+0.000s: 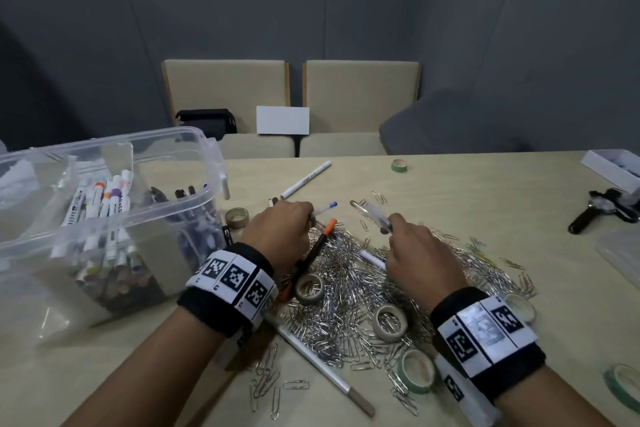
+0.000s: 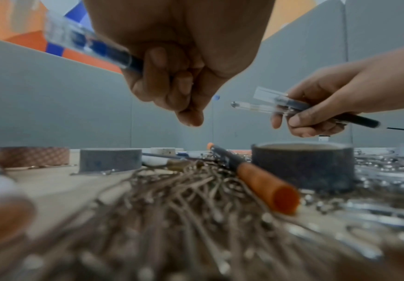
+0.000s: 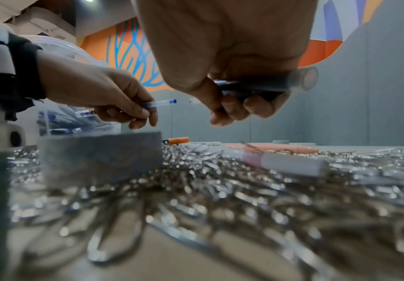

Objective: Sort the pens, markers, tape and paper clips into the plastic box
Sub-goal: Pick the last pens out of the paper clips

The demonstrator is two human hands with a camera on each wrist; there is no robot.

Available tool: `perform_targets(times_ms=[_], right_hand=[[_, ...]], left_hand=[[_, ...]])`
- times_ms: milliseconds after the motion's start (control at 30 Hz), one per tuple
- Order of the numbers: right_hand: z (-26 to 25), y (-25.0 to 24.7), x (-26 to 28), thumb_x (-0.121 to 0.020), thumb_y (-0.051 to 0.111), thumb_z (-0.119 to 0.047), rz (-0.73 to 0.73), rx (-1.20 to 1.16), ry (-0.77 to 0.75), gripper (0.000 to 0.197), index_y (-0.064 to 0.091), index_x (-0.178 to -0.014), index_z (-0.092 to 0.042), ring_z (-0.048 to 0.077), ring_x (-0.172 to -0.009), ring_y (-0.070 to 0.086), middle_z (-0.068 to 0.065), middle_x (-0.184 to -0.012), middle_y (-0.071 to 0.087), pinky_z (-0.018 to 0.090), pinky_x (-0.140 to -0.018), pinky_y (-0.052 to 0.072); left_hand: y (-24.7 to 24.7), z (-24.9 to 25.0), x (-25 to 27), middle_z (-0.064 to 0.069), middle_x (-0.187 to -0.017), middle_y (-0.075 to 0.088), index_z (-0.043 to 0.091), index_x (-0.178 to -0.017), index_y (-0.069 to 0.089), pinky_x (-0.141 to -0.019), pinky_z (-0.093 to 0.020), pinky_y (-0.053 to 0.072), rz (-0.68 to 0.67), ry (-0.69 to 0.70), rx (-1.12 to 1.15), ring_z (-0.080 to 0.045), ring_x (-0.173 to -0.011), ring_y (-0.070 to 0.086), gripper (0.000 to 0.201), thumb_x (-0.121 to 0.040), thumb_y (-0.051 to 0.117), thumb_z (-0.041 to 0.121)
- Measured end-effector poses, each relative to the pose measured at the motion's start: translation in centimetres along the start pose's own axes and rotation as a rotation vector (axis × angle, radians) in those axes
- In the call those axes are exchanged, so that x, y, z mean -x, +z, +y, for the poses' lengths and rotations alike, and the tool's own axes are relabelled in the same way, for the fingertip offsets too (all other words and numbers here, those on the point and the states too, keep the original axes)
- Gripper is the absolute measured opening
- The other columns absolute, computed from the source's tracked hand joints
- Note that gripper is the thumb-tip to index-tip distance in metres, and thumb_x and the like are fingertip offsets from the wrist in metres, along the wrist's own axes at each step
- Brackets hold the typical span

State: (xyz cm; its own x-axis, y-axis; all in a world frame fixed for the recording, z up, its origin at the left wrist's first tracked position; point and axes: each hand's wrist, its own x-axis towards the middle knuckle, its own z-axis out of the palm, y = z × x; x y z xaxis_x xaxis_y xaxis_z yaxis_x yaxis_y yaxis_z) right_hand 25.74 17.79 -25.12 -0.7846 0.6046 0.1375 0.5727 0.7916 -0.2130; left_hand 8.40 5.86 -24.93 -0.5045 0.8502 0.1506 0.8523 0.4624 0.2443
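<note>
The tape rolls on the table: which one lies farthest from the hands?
The green tape roll at the table's far edge, beyond the loose paper clips. It lies alone; the other rolls lie in or around the clip pile.

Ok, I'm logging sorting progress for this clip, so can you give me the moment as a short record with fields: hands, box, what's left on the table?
left hand: holds a clear pen with a blue cap
right hand: holds clear pens
plastic box: on the table's left, holds markers and pens
paper clips: big pile on the table, unsorted
tape rolls: several on and around the pile
orange-capped marker: lies on the pile
white marker: lies beyond the hands
</note>
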Motion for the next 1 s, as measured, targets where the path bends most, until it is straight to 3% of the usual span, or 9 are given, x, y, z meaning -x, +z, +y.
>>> perform_targets(times_ms=[100,200,400,467,567,667,800,900,1000], right_hand=[[0.1,0.1,-0.2,-0.094,0.047,-0.011,-0.024,-0.022,0.0,0.024,0.045,-0.119,-0.014,0.005,-0.055,0.039,-0.003,-0.084,0.048,0.021,-0.045,0.025],[0.0,0.3,-0.2,-0.094,0.045,-0.009,-0.037,-0.037,-0.006,0.03,0.045,-0.123,-0.013,0.012,-0.06,0.046,-0.003,-0.085,0.049,0.024,-0.049,0.031],[0.1,0.6,-0.4,-0.097,0.045,-0.012,-0.051,-0.082,0.011,0.032,0.044,-0.129,-0.012,0.009,-0.061,0.052,-0.003,-0.087,0.053,0.022,-0.054,0.042],[0.1,0.8,-0.6,-0.099,0.043,-0.013,-0.05,-0.09,0.013,0.028,0.045,-0.126,-0.011,0.006,-0.059,0.05,-0.003,-0.085,0.054,0.02,-0.051,0.041],[0.0,0.9,-0.8,-0.1,0.041,-0.017,-0.031,-0.088,0.017,0.023,0.047,-0.122,-0.011,0.008,-0.058,0.051,-0.004,-0.08,0.053,0.022,-0.051,0.041],[-0.1,0.8,-0.7,-0.101,0.04,-0.02,-0.035,-0.09,0.024,0.025,0.046,-0.123,-0.012,0.012,-0.063,0.056,-0.003,-0.08,0.055,0.026,-0.054,0.046],[-0.1,0.7,-0.7,-0.1,0.04,-0.022,-0.044,-0.091,0.042,0.023,0.048,-0.119,-0.012,0.019,-0.069,0.06,0.001,-0.085,0.059,0.034,-0.063,0.053],[0.0,0.6,-0.7,-0.099,0.041,-0.024,-0.037,-0.084,0.077,0.023,0.048,-0.118,-0.013,0.02,-0.067,0.056,-0.001,-0.083,0.055,0.031,-0.058,0.046],[0.1,0.6,-0.7,-0.098,0.043,-0.025,-0.021,-0.097,0.121,0.026,0.05,-0.12,-0.013,0.022,-0.068,0.055,0.0,-0.083,0.053,0.03,-0.057,0.043]], left_hand=[[0.1,-0.4,-0.1,-0.003,-0.086,0.062,0.015,-0.096,0.059,-0.067,-0.042,0.055,0.002,-0.038,0.0,-0.02,-0.073,0.059,0.02,-0.099,0.04,0.019],[0.2,-0.6,-0.1,-0.004,-0.083,0.061,0.015,-0.094,0.058,-0.066,-0.042,0.054,-0.009,-0.043,0.013,-0.021,-0.071,0.058,0.02,-0.099,0.039,0.02],[0.1,-0.9,-0.3,-0.006,-0.08,0.06,0.011,-0.091,0.059,-0.064,-0.039,0.052,-0.054,-0.085,0.068,-0.02,-0.067,0.056,0.024,-0.1,0.041,0.024],[-0.1,-0.6,-0.2,-0.004,-0.079,0.059,0.009,-0.087,0.057,-0.056,-0.03,0.045,-0.085,-0.076,0.07,-0.015,-0.064,0.052,0.023,-0.1,0.043,0.022],[-0.5,0.1,0.1,0.0,-0.075,0.053,0.019,-0.09,0.056,-0.05,-0.023,0.031,-0.132,-0.048,0.034,-0.01,-0.06,0.044,0.014,-0.099,0.045,0.02],[-0.3,0.0,0.0,-0.005,-0.08,0.056,0.011,-0.101,0.061,-0.057,-0.028,0.036,-0.149,-0.064,0.028,-0.018,-0.066,0.049,0.018,-0.098,0.047,0.022],[0.2,-0.4,-0.2,-0.008,-0.085,0.062,0.01,-0.093,0.06,-0.06,-0.03,0.039,-0.174,-0.073,0.003,-0.023,-0.071,0.053,0.022,-0.097,0.049,0.029],[0.5,-0.4,-0.2,-0.006,-0.085,0.059,0.012,-0.094,0.061,-0.064,-0.032,0.045,-0.219,-0.052,-0.03,-0.024,-0.076,0.056,0.029,-0.093,0.056,0.04],[0.7,-0.2,-0.1,-0.003,-0.084,0.056,0.013,-0.094,0.062,-0.071,-0.037,0.052,-0.268,-0.046,-0.061,-0.023,-0.078,0.058,0.027,-0.089,0.06,0.039]])
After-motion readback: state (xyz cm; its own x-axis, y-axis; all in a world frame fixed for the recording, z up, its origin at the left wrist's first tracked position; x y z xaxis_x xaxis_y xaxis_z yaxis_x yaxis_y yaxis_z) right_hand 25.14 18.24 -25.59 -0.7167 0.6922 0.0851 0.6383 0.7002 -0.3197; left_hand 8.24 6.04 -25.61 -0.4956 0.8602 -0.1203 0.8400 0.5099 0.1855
